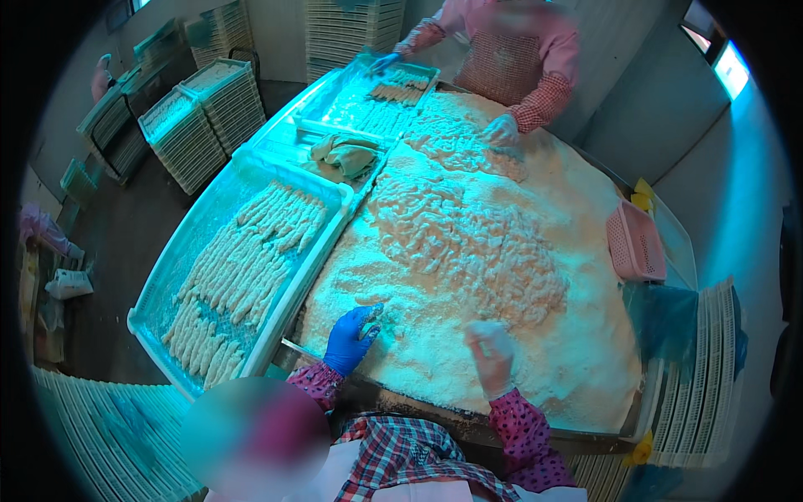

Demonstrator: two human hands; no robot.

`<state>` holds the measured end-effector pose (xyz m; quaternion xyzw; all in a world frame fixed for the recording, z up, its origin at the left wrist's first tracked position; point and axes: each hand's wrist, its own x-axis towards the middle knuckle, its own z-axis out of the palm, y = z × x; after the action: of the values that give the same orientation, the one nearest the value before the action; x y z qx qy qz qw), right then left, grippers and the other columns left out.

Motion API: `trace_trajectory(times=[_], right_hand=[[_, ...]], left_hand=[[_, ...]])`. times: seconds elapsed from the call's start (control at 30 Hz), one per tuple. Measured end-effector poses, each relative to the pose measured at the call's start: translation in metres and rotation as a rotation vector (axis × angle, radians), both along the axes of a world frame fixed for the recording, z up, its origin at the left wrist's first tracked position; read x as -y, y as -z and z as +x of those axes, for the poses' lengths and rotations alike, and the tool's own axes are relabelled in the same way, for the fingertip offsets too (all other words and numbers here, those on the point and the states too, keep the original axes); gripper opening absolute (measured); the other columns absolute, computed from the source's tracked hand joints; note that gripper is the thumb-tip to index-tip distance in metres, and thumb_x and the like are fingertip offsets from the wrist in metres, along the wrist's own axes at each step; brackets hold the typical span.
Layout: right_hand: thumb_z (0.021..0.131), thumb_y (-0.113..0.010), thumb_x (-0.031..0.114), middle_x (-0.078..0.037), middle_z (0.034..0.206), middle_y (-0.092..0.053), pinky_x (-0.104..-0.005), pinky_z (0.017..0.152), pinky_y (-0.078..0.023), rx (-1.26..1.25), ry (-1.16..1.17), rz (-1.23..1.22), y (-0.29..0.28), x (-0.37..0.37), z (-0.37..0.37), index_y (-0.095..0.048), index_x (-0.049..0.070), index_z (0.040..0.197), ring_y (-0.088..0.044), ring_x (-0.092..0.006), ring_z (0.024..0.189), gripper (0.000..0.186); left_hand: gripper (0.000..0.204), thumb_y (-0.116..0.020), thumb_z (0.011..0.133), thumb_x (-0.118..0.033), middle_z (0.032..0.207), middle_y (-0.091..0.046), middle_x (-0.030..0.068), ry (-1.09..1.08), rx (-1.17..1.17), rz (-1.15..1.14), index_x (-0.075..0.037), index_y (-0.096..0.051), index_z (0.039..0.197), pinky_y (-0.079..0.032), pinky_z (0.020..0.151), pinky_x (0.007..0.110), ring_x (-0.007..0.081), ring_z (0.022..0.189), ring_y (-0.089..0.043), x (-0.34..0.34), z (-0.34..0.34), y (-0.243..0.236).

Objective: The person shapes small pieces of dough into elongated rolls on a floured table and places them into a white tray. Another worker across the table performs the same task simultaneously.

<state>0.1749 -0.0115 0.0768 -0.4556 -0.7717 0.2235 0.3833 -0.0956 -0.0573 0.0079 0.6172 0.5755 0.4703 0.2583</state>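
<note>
My left hand point(350, 339), in a blue glove with crumbs on its fingertips, is low over the crumb bed point(418, 330) near the table's front edge. Its thumb and fingers are bent but apart, with nothing seen between them. A small brownish strip point(372, 299) lies just beyond those fingers. To the right, my right hand point(492, 358) is in a whitish glove dusted with crumbs; motion smears its bent fingers, so whatever they may hold is unclear. Past both hands spreads a heap of crumb-coated strips point(468, 238). Left of my left hand, a tray point(144, 311) holds coated strips in rows.
Across the table a co-worker point(510, 63) has one gloved hand in the crumbs and another by the far tray point(305, 125). A crumpled cloth point(345, 155) lies between the trays. A pink basket point(636, 241) sits at the right edge. Stacked trays point(690, 376) stand close by.
</note>
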Motion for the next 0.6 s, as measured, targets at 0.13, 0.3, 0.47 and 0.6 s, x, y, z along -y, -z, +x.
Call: trace_trajectory(times=[0.13, 0.3, 0.47, 0.6], right_hand=[[0.075, -0.066, 0.004, -0.01, 0.093, -0.066, -0.0321, 0.073, -0.049, 0.359, -0.171, -0.184, 0.038, 0.007, 0.038, -0.067, 0.008, 0.103, -0.063, -0.0212, 0.082, 0.029], [0.079, -0.062, 0.013, -0.011, 0.095, -0.065, -0.0379, 0.084, -0.044, 0.254, 0.034, -0.123, 0.034, 0.009, 0.038, -0.066, 0.008, 0.105, -0.058, -0.029, 0.095, 0.026], [0.089, -0.049, 0.018, -0.018, 0.117, -0.057, -0.0392, 0.102, -0.033, 0.153, 0.183, 0.125, 0.016, 0.004, 0.022, -0.056, 0.0, 0.119, -0.046, -0.0311, 0.12, 0.035], [0.096, -0.032, 0.03, -0.015, 0.141, -0.037, -0.045, 0.112, -0.006, 0.16, 0.042, 0.039, 0.012, 0.023, -0.024, -0.043, 0.004, 0.133, -0.026, -0.0278, 0.135, 0.047]], left_hand=[[0.039, -0.066, 0.078, -0.008, 0.106, -0.061, 0.0136, 0.025, -0.115, 0.085, -0.01, -0.058, 0.116, -0.047, 0.082, 0.037, 0.0311, 0.097, -0.058, 0.0, 0.011, 0.0], [0.043, -0.066, 0.078, -0.025, 0.112, -0.057, 0.0138, 0.433, -0.337, 0.068, -0.009, -0.055, 0.116, -0.045, 0.084, 0.042, 0.033, 0.101, -0.055, -0.023, 0.092, 0.01], [0.027, -0.057, 0.088, -0.024, 0.109, -0.059, 0.0123, 0.284, 0.05, -0.299, -0.006, -0.059, 0.108, -0.047, 0.084, 0.037, 0.0273, 0.099, -0.058, -0.042, 0.128, 0.018], [0.037, -0.046, 0.095, -0.036, 0.108, -0.057, 0.0055, 0.43, 1.329, -0.706, -0.006, -0.052, 0.116, -0.044, 0.085, 0.034, 0.0191, 0.098, -0.054, -0.018, 0.136, 0.0]])
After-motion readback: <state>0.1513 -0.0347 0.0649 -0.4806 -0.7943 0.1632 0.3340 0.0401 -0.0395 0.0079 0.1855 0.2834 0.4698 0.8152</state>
